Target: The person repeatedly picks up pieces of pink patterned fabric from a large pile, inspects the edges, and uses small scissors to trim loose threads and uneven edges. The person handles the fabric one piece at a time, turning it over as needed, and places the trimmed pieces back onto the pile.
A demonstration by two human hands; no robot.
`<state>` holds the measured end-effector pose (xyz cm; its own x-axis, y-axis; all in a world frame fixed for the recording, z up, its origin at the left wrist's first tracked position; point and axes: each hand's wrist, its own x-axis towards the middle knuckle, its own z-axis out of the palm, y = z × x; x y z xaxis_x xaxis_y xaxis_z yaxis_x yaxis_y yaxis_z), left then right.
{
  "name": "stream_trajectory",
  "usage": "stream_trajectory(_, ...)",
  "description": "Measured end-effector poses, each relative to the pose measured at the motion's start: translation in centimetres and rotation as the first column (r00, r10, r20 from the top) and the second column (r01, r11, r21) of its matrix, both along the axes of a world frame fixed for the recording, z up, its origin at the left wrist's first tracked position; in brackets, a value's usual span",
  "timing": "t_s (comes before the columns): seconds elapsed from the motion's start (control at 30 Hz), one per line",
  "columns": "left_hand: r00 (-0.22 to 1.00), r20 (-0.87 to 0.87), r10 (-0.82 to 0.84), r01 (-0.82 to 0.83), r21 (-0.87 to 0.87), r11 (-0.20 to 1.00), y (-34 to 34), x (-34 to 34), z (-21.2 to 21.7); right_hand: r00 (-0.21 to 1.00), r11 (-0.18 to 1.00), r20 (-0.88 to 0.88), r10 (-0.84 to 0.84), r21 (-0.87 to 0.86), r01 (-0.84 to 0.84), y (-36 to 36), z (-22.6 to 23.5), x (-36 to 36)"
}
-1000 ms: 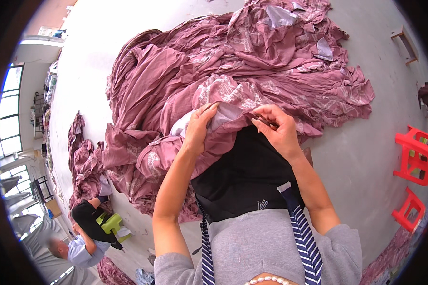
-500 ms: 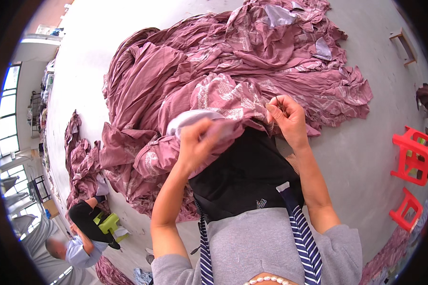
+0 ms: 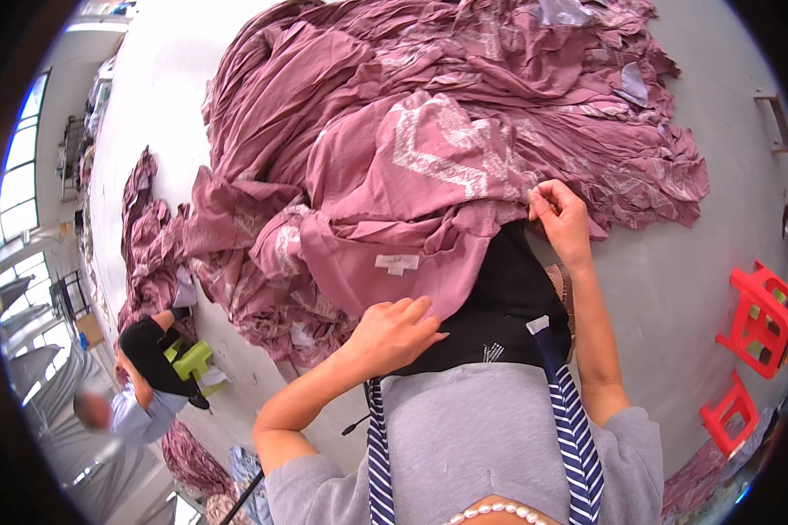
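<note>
1. Head view, centre: a pink garment (image 3: 350, 278) lies against the near side of the crumpled pile (image 3: 276, 114), its plain panel facing up and its white label (image 3: 398, 263) bared; half a second ago, a pale patch showed there instead.
2. At 6 o'clock, my left hand (image 3: 392, 334) has dropped toward my waist. Its fingers bend at the panel's near edge; I cannot tell whether they grip.
3. Between 2 and 3 o'clock, my right hand (image 3: 565, 223) appears to pinch the garment's patterned edge between thumb and finger. The dark object it held moments ago is hidden.
4. My reading: the shift leaves the labelled panel turned up, easy to see and handle.
</note>
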<state>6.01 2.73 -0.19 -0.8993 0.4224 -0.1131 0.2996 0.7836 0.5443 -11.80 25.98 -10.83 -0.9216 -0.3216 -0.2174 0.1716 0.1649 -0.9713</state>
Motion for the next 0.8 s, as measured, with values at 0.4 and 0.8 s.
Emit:
stream_trajectory(0.4,0.923,-0.325,0.207,-0.201,0.05,0.978,1.1,-1.9,-1.0,0.991,0.993,-0.091,-0.098,0.05,0.103,-0.7,-1.9,-0.6)
stream_trajectory(0.8,0.849,-0.256,0.462,-0.365,0.348,0.864,-2.2,-11.2,-3.8,0.964,0.964,0.013,-0.265,-0.028,0.265,1.2,-2.6,-0.8)
